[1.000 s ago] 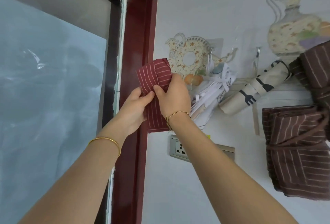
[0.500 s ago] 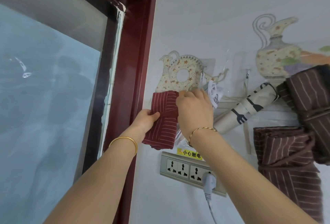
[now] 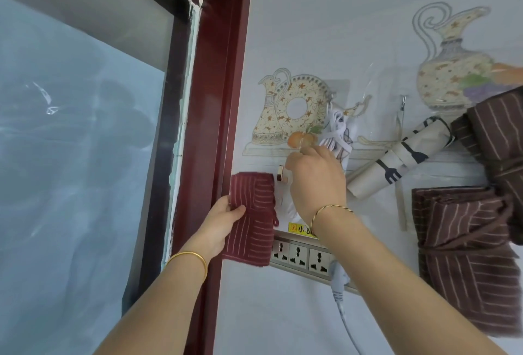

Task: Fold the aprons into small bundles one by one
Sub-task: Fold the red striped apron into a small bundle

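My left hand (image 3: 223,221) pinches the folded red striped apron (image 3: 254,213) by its left edge, grip closed on the cloth. The bundle lies against the wall beside the door frame (image 3: 223,100), overlapping the socket strip (image 3: 297,254). My right hand (image 3: 314,182) curls at a small gold hook (image 3: 281,177); I cannot tell whether its grip holds anything. Farther right hang a rolled cream apron (image 3: 396,162) and brown striped aprons (image 3: 464,241).
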Demonstrator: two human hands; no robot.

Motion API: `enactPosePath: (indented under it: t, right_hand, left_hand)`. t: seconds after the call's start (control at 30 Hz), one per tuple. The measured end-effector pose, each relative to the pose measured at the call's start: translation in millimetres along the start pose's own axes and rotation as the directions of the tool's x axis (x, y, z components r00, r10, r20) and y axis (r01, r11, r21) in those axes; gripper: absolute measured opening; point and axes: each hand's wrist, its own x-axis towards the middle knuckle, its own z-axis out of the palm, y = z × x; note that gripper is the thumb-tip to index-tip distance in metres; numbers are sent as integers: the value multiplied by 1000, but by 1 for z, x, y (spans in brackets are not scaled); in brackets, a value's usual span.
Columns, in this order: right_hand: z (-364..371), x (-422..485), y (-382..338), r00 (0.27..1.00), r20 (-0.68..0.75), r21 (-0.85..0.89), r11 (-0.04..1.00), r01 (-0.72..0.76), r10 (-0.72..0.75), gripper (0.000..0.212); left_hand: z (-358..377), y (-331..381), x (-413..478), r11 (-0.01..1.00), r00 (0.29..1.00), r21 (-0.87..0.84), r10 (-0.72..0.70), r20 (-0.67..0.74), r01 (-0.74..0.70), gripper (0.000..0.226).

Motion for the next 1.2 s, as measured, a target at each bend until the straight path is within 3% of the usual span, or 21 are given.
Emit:
enactPosePath:
  t: [0.1,0.17,0.3,0.4,0.5,0.67,0.77,0.83,1.0,1.07,1.2]
  right_hand:
    - [-2,8,3,999,-51,46,999,7,-5,40]
    - [-7,16,1,995,-69,45,996,71,-67,43]
    - [-19,52,-7,985,166,170,985,22,-50,53]
    - [-19,75,-10,872,482,301,951,-69,-89,45]
    - [-16,78,-9,760,632,426,887,-181,-149,34]
    - [-1,84,-9,727,654,399,912,-97,-209,34]
    - [7,85,-11,776,599,387,920,-63,-199,14]
    - [8,85,-9,808,557,405,912,-63,-191,18]
    - [3,87,4,751,633,646,662,-379,-187,20]
    - [6,90,6,774,608,630,701,-334,-177,10]
    - [14,102,9,867,462,445,894,-46,-186,9]
  left_hand:
    - [-6,13,-1,960,981,-276,97,169,-48,26]
    - [-4,27,-6,928,966,-370,136,222,-46,23]
    - [4,42,-6,918,954,-394,151,259,-38,26]
    - [8,45,-1,905,951,-425,135,277,-5,24]
    - [9,45,5,877,958,-480,125,257,14,23]
    - [10,44,11,869,971,-494,112,212,8,19]
    - [16,48,13,850,971,-527,112,213,18,18]
    - [19,50,17,839,976,-544,97,195,25,18]
    - [15,51,23,843,977,-534,52,205,67,22]
    - [16,53,24,872,974,-487,74,213,40,22]
    - [18,50,26,913,970,-408,102,222,-3,22]
